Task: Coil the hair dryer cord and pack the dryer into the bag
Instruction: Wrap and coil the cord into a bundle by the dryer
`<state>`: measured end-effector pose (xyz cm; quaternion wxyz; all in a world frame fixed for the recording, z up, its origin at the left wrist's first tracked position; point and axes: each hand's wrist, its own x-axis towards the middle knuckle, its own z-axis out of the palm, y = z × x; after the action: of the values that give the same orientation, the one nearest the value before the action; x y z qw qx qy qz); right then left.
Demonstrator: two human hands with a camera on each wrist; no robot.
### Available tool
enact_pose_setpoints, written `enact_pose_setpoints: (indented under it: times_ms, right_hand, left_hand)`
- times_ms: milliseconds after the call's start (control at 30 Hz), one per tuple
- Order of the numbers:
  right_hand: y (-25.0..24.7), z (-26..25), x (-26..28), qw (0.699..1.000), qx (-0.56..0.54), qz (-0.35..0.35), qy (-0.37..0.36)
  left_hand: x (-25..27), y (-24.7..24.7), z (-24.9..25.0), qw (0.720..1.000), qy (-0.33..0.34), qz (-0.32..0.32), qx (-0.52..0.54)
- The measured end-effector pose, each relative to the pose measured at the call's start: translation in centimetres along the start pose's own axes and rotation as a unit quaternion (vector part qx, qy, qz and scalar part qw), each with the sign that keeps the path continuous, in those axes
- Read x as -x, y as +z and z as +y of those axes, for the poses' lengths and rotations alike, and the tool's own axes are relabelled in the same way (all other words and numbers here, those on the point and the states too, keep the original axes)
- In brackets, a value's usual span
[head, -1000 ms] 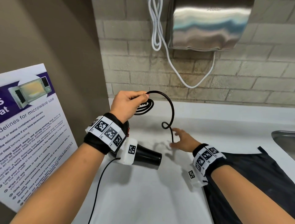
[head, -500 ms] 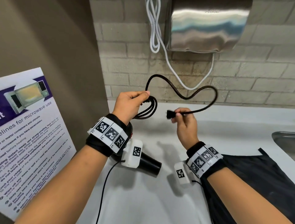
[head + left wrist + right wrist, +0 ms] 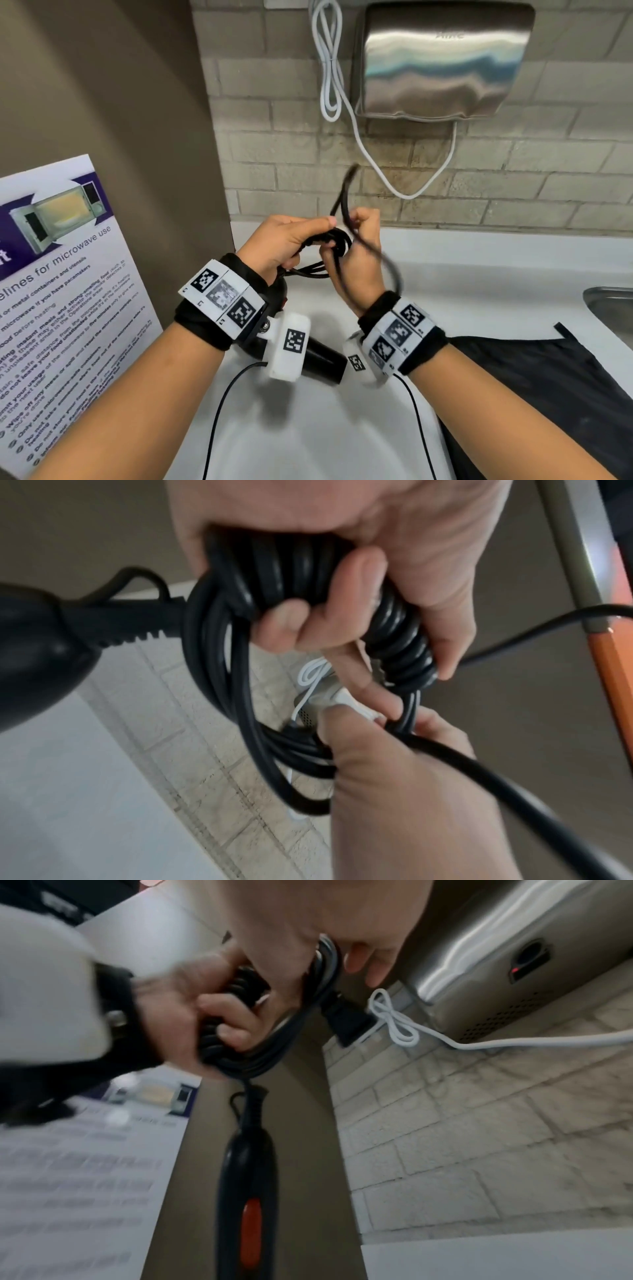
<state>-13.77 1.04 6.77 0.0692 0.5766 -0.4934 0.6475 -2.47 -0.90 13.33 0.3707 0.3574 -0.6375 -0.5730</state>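
Hair dryer cord (image 3: 274, 569) bunched in loops at frame centre, above white worktop (image 3: 479, 274). Left hand (image 3: 284, 243) grips coil, fingers curled round it. Right hand (image 3: 359, 260) pinches free cord length beside coil; plug (image 3: 346, 1020) just past its fingers. Hair dryer (image 3: 322, 363) hangs below left wrist. Black bag (image 3: 548, 394) flat on worktop, lower right.

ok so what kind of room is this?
Probably a shared office pantry or kitchenette: a microwave-use poster on the left wall, a steel hand dryer on the tiled wall, and a metal sink set in the white counter.
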Motion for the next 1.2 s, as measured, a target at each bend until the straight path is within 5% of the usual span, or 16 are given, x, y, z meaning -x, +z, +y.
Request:
enact_pose_setpoints:
  times_ms: [133, 400, 533, 700, 867, 933, 1100, 1200]
  right_hand:
    - [0.4, 0.2, -2.1, 0.965, -0.129, -0.140, 0.178]
    - [-3.1, 3.2, -0.2, 0.969, 0.068, -0.236, -0.042]
    - [-4.1, 6.5, 1.7, 0.950, 0.150, -0.270, 0.049]
    - [-5.6, 11.8, 3.6, 0.841, 0.292, -0.337, 0.308]
    - [-5.7, 12.3, 3.6, 0.772, 0.347, -0.415, 0.334]
    - [-5.2, 11.0, 2.7, 0.793, 0.315, -0.405, 0.327]
    - [-4.3, 4.7, -1.1, 0.962, 0.011, -0.130, 0.241]
    - [-4.3, 0.3, -2.7, 0.970, -0.158, -0.077, 0.170]
  left_hand:
    - [0.3, 0.5, -0.2, 1.000, 0.007, -0.002, -0.030]
    - [0.0, 0.3, 0.2, 1.000, -0.011, 0.000, 0.018]
    - [-0.4, -0.3, 0.2, 0.999, -0.017, 0.007, 0.043]
    - [-0.4, -1.0, 0.1, 0.997, -0.011, 0.006, 0.076]
    - [-0.2, -1.2, 0.0, 0.998, -0.016, -0.020, 0.057]
    - [-0.3, -1.0, 0.2, 0.998, -0.013, -0.028, 0.047]
    - [-0.1, -0.2, 0.1, 1.000, 0.010, -0.003, 0.022]
    - [-0.6, 0.1, -0.2, 1.000, 0.020, 0.015, 0.003]
